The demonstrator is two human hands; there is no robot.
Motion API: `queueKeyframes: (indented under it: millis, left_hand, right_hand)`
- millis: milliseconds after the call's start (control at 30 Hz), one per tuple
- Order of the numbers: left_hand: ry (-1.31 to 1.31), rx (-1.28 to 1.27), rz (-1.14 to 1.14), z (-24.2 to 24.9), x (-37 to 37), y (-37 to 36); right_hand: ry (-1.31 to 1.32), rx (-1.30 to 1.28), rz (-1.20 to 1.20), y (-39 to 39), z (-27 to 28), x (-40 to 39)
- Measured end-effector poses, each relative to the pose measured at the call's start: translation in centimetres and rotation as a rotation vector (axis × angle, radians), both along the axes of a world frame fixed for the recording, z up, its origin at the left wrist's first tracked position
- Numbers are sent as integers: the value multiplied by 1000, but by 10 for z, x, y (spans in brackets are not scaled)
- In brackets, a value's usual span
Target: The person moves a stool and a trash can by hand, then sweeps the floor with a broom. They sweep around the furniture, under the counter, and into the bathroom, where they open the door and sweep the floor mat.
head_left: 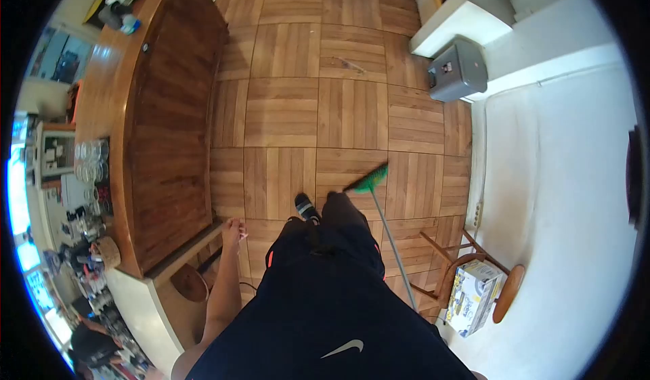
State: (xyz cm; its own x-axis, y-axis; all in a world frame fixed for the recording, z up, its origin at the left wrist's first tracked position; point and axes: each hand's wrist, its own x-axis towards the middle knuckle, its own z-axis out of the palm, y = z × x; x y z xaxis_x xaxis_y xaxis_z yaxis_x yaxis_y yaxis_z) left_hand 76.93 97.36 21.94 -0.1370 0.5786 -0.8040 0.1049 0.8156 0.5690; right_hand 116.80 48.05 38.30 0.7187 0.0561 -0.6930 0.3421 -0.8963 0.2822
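My left hand [233,231] hangs beside the corner of the wooden counter, its fingers loosely curled and a little apart. I see nothing held in it. A broom with a green head [370,179] and dark bristles rests on the floor ahead of my right foot. Its thin, pale handle [393,244] slants back along my right side and passes out of sight by my shirt. My right hand does not show, so its grip is hidden. A dark sandal with a light strap [307,207] is on my left foot.
Wood-panelled counter [169,109] runs along the left, with glasses [91,160] on top. On the right stand a grey bin [458,70] and a wooden chair [447,282] bearing a printed box [474,297]. Small debris [351,64] lies on the wooden floor [281,112]. Another person [95,346] is at lower left.
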Motion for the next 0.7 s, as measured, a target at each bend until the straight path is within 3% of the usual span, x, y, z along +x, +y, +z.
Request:
queueKeyframes:
  millis: [67,167,267,300,367,433,467,500,533,600,700]
  left_hand:
    - [8,-2,-71,-2,1,6]
    - [60,-24,-239,17,11,5]
    - [58,-51,-344,28,13,8]
    - [31,-26,-348,27,4,5]
    - [64,-18,-328,39,3,3]
    - [179,-44,-277,76,27,5]
    - [182,-39,-252,79,31,4]
    - [187,-35,-227,83,32,2]
    - [189,-28,-202,86,37,0]
    - [218,6,-184,98,61,-3]
    - [208,52,-134,103,99,-14]
  right_hand:
    - [1,-154,-93,-22,-11,-27]
    - [209,-115,-157,-14,-63,-32]
    - [270,131,143,-8,-190,-15]
    - [215,146,-35,32,-203,-2]
    - [226,198,-62,119,-233,32]
    - [252,290,222,219,-247,73]
    - [209,334,110,271,-247,90]
    - [341,361,157,307,-294,114]
    - [292,397,159,372,-245,127]
    - [208,532,426,432,-339,166]
    - [294,544,330,487,-327,215]
